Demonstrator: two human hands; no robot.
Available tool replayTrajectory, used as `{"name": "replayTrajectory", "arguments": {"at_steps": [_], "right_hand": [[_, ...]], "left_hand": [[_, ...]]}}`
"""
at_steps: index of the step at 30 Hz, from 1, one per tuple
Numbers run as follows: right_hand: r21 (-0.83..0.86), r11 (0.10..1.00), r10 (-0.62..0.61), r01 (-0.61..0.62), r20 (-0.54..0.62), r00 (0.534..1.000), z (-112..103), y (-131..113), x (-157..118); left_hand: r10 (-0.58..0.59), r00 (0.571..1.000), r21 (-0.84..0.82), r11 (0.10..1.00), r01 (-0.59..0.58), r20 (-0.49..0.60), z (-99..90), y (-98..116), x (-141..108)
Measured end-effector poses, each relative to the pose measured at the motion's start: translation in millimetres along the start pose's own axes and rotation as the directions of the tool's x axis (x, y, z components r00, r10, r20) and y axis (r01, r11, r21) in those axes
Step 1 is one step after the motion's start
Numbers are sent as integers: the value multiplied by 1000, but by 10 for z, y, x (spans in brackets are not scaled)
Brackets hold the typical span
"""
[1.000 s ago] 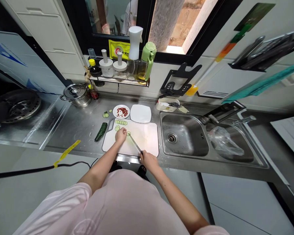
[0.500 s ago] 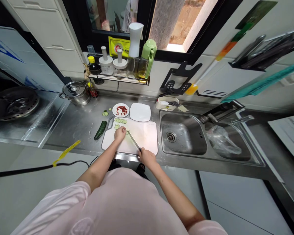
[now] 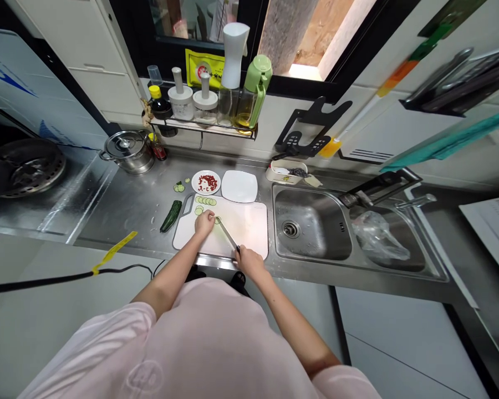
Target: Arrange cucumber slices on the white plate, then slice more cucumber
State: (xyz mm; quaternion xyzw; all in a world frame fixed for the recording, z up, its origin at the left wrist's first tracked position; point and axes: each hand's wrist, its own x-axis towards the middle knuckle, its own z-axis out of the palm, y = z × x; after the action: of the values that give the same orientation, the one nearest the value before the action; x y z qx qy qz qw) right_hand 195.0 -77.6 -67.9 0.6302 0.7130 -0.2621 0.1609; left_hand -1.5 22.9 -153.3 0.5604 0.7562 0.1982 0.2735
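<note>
My right hand (image 3: 250, 262) is wrapped round the dark handle of a knife (image 3: 228, 234), whose blade points up and left over the white cutting board (image 3: 249, 224). At the blade's tip is a pale green cucumber slice (image 3: 218, 220). My left hand (image 3: 204, 224) is curled on the board just left of that slice, its fingers drawn together; what they hold is hidden. Behind it lie a row of overlapping cucumber slices (image 3: 205, 200) and a few loose cucumber slices (image 3: 198, 210). A dark green cucumber piece (image 3: 171, 216) rests on the steel counter, left of the board.
Behind the board stand a plate of chopped red pieces (image 3: 207, 182) and a white square plate (image 3: 239, 186). Cucumber scraps (image 3: 178, 187) lie nearby. A steel pot (image 3: 127, 151) is back left; the sink (image 3: 311, 224) is right. Above hangs a condiment shelf (image 3: 203, 126).
The camera view has shifted slightly. Both hands, the knife and the slice at its tip stay in nearly the same places on the board.
</note>
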Motion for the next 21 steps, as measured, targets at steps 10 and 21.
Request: {"name": "replayTrajectory", "arguments": {"at_steps": [10,21], "right_hand": [[-11,1000,11,-10,22,1000,-105,-48,8],[-5,1000,-13,13,29,999,-204,-73,38]], "left_hand": [[-23,1000,34,999,22,16,-41,60,-32],[3,1000,7,1000,-3,-7,-16,27,-20]]}}
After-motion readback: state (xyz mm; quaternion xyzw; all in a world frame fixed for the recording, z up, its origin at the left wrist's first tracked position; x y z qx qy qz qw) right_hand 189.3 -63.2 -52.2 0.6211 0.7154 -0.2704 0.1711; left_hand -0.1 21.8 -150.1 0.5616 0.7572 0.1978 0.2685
